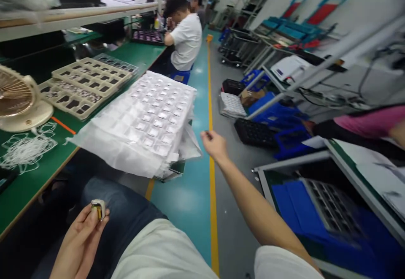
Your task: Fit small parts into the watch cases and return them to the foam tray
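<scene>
My left hand point(84, 234), low over my lap, pinches a small electronic part point(99, 209) with a white rounded shell and a yellow piece inside. My right hand point(215, 144) is stretched forward over the aisle, its fingers curled together; a dark spot shows at the fingertips, too small to name. To the left of that hand lies a stack of clear plastic blister trays point(152, 118), its top tray filled with rows of pockets. A sheet of thin white film hangs over the stack's near edge. My right hand is apart from the stack.
Beige compartment trays point(85, 85) with dark parts, a fan point(19, 97) and a bundle of white cord point(27, 150) stand on the green bench point(33, 190). A co-worker point(186, 38) sits ahead. Shelving point(268, 173) and blue crates line the right; a pink sleeve point(370, 120) reaches in there.
</scene>
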`<state>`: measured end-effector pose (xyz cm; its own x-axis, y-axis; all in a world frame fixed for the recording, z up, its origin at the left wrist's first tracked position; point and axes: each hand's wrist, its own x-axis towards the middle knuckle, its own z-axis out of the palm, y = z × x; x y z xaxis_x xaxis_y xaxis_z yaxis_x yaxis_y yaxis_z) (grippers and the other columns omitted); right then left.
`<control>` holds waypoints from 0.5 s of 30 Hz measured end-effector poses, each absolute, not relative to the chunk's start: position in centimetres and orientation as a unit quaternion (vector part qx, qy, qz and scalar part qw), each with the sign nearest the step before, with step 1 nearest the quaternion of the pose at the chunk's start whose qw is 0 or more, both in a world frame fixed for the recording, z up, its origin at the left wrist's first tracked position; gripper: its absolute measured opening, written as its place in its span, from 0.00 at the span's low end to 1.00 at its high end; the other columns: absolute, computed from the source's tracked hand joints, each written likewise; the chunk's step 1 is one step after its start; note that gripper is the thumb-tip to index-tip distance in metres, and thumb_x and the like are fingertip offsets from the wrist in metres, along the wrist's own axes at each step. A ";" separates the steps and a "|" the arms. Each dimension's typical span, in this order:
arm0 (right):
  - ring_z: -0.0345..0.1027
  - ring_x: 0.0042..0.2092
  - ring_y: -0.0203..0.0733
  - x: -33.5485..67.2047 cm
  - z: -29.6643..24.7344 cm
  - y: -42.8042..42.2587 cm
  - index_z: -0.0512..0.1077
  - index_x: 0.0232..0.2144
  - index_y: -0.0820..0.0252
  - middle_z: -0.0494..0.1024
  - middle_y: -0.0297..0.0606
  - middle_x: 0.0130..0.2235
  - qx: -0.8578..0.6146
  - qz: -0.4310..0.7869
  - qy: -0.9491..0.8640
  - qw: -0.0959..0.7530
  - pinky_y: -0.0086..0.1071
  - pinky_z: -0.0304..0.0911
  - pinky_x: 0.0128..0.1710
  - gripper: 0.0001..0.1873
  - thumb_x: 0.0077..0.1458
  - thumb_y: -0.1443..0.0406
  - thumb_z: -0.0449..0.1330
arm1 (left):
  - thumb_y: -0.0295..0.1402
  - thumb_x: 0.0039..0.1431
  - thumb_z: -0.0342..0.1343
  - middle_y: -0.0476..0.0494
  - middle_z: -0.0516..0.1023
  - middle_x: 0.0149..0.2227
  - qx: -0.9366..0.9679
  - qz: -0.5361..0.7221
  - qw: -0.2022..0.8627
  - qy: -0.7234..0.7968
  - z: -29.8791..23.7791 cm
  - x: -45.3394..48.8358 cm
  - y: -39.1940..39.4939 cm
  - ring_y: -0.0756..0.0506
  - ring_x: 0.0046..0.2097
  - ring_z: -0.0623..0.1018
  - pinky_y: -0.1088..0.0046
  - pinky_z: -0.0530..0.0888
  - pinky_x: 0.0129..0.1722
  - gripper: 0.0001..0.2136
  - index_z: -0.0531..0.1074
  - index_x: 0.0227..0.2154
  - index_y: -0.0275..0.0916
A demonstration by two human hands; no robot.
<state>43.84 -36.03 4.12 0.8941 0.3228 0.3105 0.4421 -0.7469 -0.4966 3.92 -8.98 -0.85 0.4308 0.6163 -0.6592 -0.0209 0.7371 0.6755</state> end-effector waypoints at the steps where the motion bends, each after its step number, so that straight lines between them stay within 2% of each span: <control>1: 0.75 0.38 0.39 44.0 1.8 -36.5 0.77 0.43 0.62 0.80 0.37 0.40 -0.945 -0.054 -0.190 0.262 0.36 0.73 0.41 0.18 0.71 0.53 0.60 | 0.27 0.53 0.73 0.39 0.86 0.46 0.309 0.194 0.787 0.497 -1.2 4.0 -9.2 0.39 0.47 0.87 0.69 0.85 0.47 0.16 0.82 0.46 0.36; 4: 0.77 0.46 0.42 44.3 -4.0 -36.0 0.77 0.48 0.60 0.80 0.41 0.49 -0.962 0.065 -0.169 0.205 0.41 0.75 0.49 0.14 0.70 0.56 0.63 | 0.27 0.60 0.68 0.38 0.85 0.50 0.336 0.172 0.783 0.495 -2.2 3.8 -9.7 0.39 0.51 0.86 0.69 0.84 0.51 0.14 0.81 0.49 0.35; 7: 0.76 0.52 0.47 46.1 -7.1 -34.3 0.76 0.53 0.60 0.78 0.43 0.55 -0.964 0.120 -0.153 0.183 0.46 0.74 0.53 0.16 0.70 0.57 0.63 | 0.24 0.62 0.65 0.39 0.85 0.51 0.339 0.163 0.764 0.524 -2.7 3.4 -9.8 0.40 0.53 0.85 0.66 0.81 0.55 0.11 0.80 0.47 0.35; 9: 0.75 0.54 0.49 47.9 -8.0 -33.2 0.75 0.55 0.60 0.77 0.44 0.56 -0.964 0.135 -0.145 0.180 0.47 0.74 0.54 0.18 0.70 0.57 0.63 | 0.23 0.63 0.63 0.39 0.85 0.50 0.337 0.162 0.751 0.545 -2.8 3.1 -10.1 0.39 0.53 0.85 0.63 0.81 0.57 0.09 0.80 0.45 0.35; 12: 0.75 0.54 0.49 50.3 -9.0 -31.5 0.74 0.57 0.59 0.76 0.44 0.57 -0.960 0.153 -0.150 0.181 0.47 0.74 0.54 0.19 0.69 0.56 0.63 | 0.24 0.64 0.61 0.35 0.85 0.50 0.352 0.161 0.750 0.536 -2.9 2.8 -10.8 0.39 0.55 0.84 0.65 0.80 0.57 0.08 0.80 0.45 0.33; 15: 0.75 0.54 0.49 51.1 -9.8 -30.0 0.73 0.58 0.62 0.76 0.44 0.58 -0.955 0.172 -0.162 0.181 0.48 0.74 0.53 0.19 0.70 0.58 0.63 | 0.24 0.64 0.62 0.36 0.86 0.49 0.371 0.156 0.751 0.524 -3.4 2.7 -11.8 0.41 0.52 0.85 0.65 0.78 0.60 0.08 0.80 0.44 0.33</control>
<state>51.06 -29.99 -9.78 0.8888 0.3706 -0.2696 0.2464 -0.8824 -0.4007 2.70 -11.79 -3.44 0.4024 0.6225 -0.6713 0.1541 0.6767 0.7199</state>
